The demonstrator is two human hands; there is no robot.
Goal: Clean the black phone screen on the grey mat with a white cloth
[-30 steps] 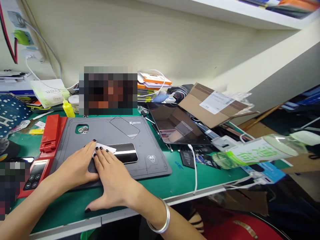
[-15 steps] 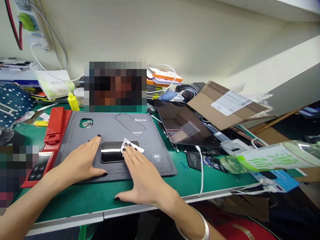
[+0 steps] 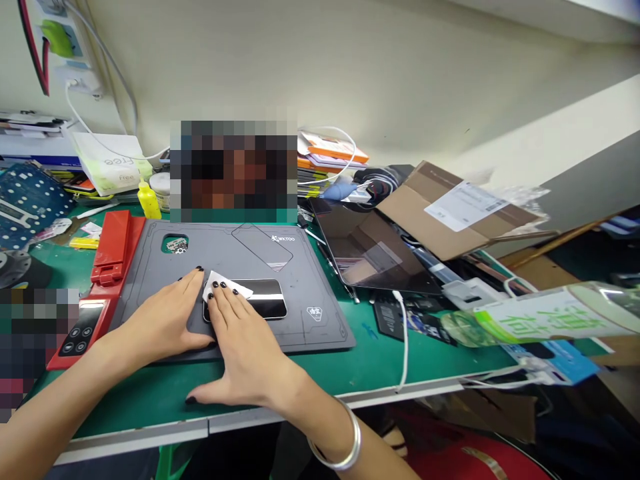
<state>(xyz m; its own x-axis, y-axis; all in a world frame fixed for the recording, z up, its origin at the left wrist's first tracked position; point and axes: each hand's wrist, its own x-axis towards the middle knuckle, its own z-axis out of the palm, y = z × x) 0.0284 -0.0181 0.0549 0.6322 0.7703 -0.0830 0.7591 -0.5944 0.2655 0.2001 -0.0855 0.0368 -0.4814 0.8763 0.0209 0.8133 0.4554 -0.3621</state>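
A phone (image 3: 267,301) with a glossy dark screen lies flat on a grey work mat (image 3: 313,280). My right hand (image 3: 245,350) presses a small white wipe (image 3: 235,285) against the left part of the screen. Its fingers are together over the wipe, and its thumb sticks out to the side. Beside the phone's left end, my left hand (image 3: 165,310) rests on the mat, open, with thumb and fingers apart; whether it touches the phone is hidden. Farther back on the mat lies a thin black-edged clear sheet or outline (image 3: 263,247).
A red hinged device (image 3: 113,250) stands left of the mat. To the right are a dark-screened tablet or laptop panel (image 3: 370,243), a cardboard box (image 3: 430,193), a white cable (image 3: 404,340) and a plastic bottle (image 3: 545,313). A yellow bottle (image 3: 148,200) stands behind.
My right hand has slid the wipe leftward across the screen, from its right part to its left. The phone shows slightly farther right. My left hand has stayed nearly still.
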